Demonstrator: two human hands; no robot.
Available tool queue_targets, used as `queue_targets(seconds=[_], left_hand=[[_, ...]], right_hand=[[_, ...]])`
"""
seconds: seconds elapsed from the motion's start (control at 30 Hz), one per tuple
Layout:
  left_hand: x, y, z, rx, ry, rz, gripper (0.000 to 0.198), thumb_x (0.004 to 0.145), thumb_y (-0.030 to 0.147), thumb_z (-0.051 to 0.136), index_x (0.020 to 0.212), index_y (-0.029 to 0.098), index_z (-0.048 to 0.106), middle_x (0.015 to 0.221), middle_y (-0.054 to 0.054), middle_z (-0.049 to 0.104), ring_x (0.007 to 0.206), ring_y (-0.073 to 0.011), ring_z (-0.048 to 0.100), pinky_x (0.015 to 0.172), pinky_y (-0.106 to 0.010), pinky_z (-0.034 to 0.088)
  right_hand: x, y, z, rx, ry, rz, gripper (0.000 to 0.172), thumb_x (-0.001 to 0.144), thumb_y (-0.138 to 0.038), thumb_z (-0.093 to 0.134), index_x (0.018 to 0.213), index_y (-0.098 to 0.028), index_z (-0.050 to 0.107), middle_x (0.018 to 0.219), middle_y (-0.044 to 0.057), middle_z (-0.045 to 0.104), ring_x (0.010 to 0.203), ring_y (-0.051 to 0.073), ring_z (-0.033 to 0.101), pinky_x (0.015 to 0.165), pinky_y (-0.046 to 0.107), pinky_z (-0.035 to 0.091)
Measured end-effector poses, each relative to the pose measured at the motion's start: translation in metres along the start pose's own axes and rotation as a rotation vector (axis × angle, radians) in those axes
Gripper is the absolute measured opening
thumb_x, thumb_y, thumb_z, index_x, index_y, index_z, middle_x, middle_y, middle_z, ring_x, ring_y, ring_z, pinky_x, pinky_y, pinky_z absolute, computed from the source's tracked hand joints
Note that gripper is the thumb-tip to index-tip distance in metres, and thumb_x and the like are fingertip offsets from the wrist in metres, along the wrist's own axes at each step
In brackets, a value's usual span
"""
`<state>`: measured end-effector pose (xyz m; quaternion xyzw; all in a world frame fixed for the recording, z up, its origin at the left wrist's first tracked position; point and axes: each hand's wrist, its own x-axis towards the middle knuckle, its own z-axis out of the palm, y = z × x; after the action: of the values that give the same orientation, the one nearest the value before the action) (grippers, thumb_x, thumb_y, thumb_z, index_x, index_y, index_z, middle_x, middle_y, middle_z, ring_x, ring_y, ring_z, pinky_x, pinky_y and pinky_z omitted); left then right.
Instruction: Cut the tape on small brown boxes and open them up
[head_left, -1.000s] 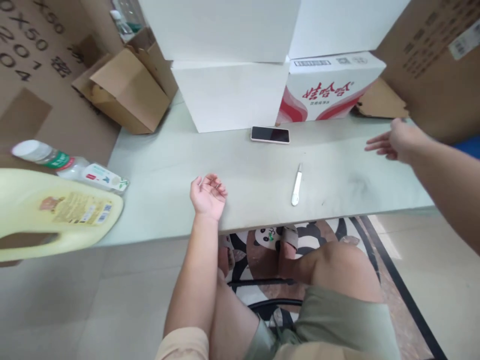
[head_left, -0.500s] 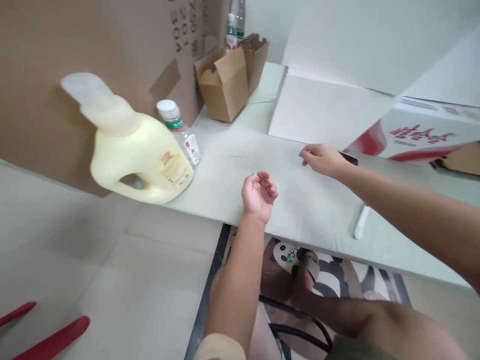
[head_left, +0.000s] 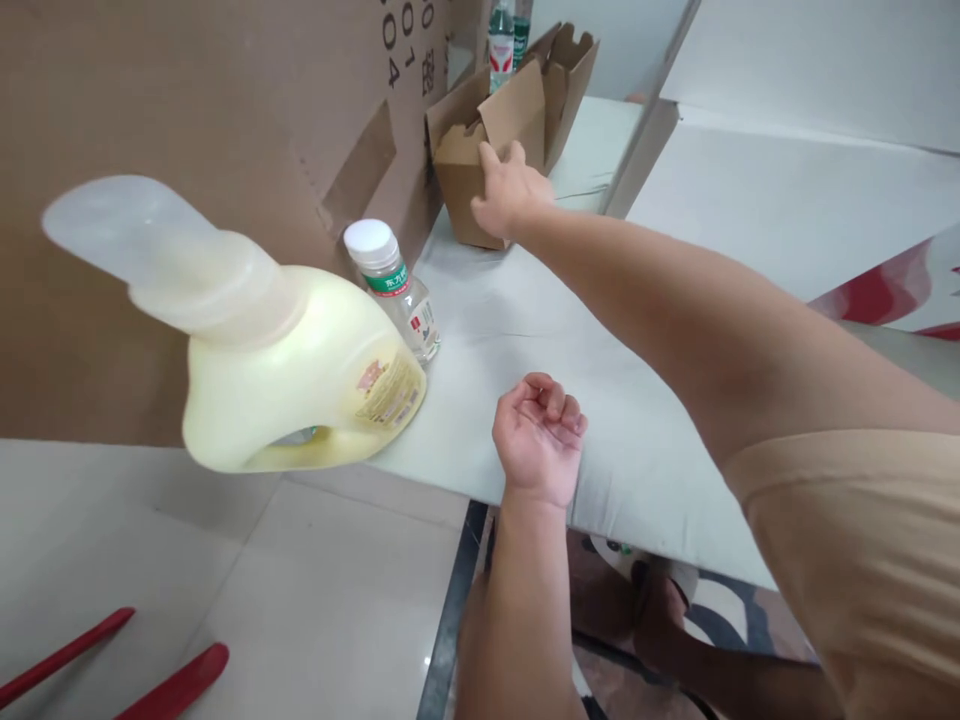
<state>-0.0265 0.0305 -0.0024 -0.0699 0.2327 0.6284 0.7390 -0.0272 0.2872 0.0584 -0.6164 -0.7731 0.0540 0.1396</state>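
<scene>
My right hand (head_left: 514, 190) is stretched out to the small brown cardboard box (head_left: 463, 195), its fingers spread in front of the box's right side. Whether the fingertips touch the cardboard I cannot tell. Palm up, my left hand (head_left: 541, 438) rests at the near edge of the table with nothing in it and its fingers loosely curled apart. To its left is a pale yellow jug (head_left: 300, 370) with a handle and a large translucent cap. Behind the jug a clear bottle (head_left: 401, 295) with a white cap and green label stands beside the big carton.
A large brown carton (head_left: 225, 110) walls off the left side. Bottles (head_left: 502, 45) stand behind the small box. At right is an open white box (head_left: 735, 180) near a red-and-white carton (head_left: 892, 285). The pale table (head_left: 487, 320) ends above a panda-patterned mat (head_left: 720, 610).
My right hand has moved forward and left, from above the table to the small cardboard box. My left hand keeps its pose. The view has shifted, bringing the jug nearer.
</scene>
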Motion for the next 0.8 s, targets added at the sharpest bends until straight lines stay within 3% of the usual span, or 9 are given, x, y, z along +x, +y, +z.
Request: queue_targets(seconds=[0.17,0.3,0.37,0.47,0.53,0.6,0.67,0.73,0.8], left_hand=[[0.003,0.005,-0.002,0.009,0.02,0.013,0.023,0.085,0.028,0.045,0.069,0.017,0.058,0.055,0.004,0.037,0.046,-0.0083,0.042,0.049,-0.021,0.033],[-0.002,0.004,-0.005,0.067,-0.003,0.059,0.018,0.083,0.03,0.05,0.073,0.017,0.057,0.058,0.003,0.04,0.048,-0.0081,0.042,0.051,-0.02,0.032],[-0.004,0.002,-0.007,0.138,-0.003,0.144,0.016,0.08,0.033,0.052,0.075,0.018,0.056,0.06,0.004,0.041,0.049,-0.0084,0.042,0.051,-0.021,0.032],[-0.003,-0.002,-0.011,0.292,0.094,0.452,0.017,0.078,0.037,0.054,0.079,0.021,0.053,0.066,0.003,0.043,0.056,-0.0099,0.045,0.057,-0.022,0.036],[-0.001,-0.005,-0.015,0.422,0.212,0.691,0.017,0.079,0.038,0.055,0.084,0.022,0.053,0.079,0.0,0.052,0.072,-0.0119,0.055,0.067,-0.023,0.042],[0.0,-0.009,-0.018,0.56,0.259,0.841,0.022,0.08,0.041,0.057,0.093,0.024,0.057,0.101,-0.005,0.06,0.1,-0.0156,0.061,0.085,-0.027,0.046],[0.001,-0.016,-0.018,0.713,0.111,0.87,0.036,0.08,0.052,0.063,0.105,0.026,0.06,0.125,-0.008,0.062,0.126,-0.0217,0.056,0.101,-0.035,0.046],[0.001,-0.028,-0.015,0.866,-0.199,0.777,0.049,0.077,0.065,0.067,0.109,0.027,0.065,0.135,-0.009,0.063,0.136,-0.0263,0.052,0.11,-0.04,0.043],[-0.001,-0.044,-0.009,1.015,-0.48,0.627,0.052,0.08,0.072,0.064,0.106,0.027,0.072,0.134,-0.01,0.067,0.135,-0.029,0.056,0.114,-0.045,0.042]], right_hand=[[0.016,0.02,0.01,0.077,0.061,0.084,0.057,0.093,-0.037,0.061,0.143,-0.013,0.049,0.15,0.026,0.047,0.129,0.041,0.059,0.111,0.062,0.044],[-0.016,0.053,0.008,0.18,0.119,-0.021,0.062,0.091,-0.03,0.056,0.149,-0.013,0.043,0.151,0.022,0.05,0.135,0.042,0.054,0.115,0.067,0.039],[-0.056,0.073,0.003,0.25,0.159,-0.079,0.065,0.091,-0.029,0.055,0.152,-0.013,0.041,0.152,0.02,0.05,0.135,0.039,0.054,0.117,0.064,0.04],[-0.141,0.112,-0.008,0.429,0.264,-0.104,0.055,0.093,-0.038,0.055,0.146,-0.02,0.053,0.145,0.015,0.057,0.117,0.031,0.066,0.109,0.055,0.051],[-0.206,0.145,-0.019,0.572,0.337,-0.06,0.047,0.095,-0.045,0.052,0.136,-0.024,0.063,0.136,0.012,0.062,0.088,0.024,0.071,0.089,0.051,0.06],[-0.267,0.179,-0.033,0.665,0.457,0.015,0.04,0.096,-0.052,0.052,0.117,-0.025,0.074,0.123,0.011,0.066,0.079,0.021,0.069,0.08,0.048,0.061],[-0.319,0.211,-0.046,0.672,0.574,0.052,0.037,0.093,-0.055,0.057,0.102,-0.026,0.078,0.116,0.01,0.068,0.096,0.025,0.069,0.093,0.05,0.057],[-0.359,0.238,-0.055,0.658,0.626,0.102,0.036,0.089,-0.057,0.061,0.098,-0.026,0.078,0.112,0.01,0.066,0.11,0.029,0.064,0.102,0.052,0.051],[-0.387,0.258,-0.056,0.659,0.609,0.195,0.038,0.085,-0.058,0.064,0.1,-0.026,0.078,0.116,0.011,0.064,0.114,0.03,0.062,0.102,0.053,0.049]])
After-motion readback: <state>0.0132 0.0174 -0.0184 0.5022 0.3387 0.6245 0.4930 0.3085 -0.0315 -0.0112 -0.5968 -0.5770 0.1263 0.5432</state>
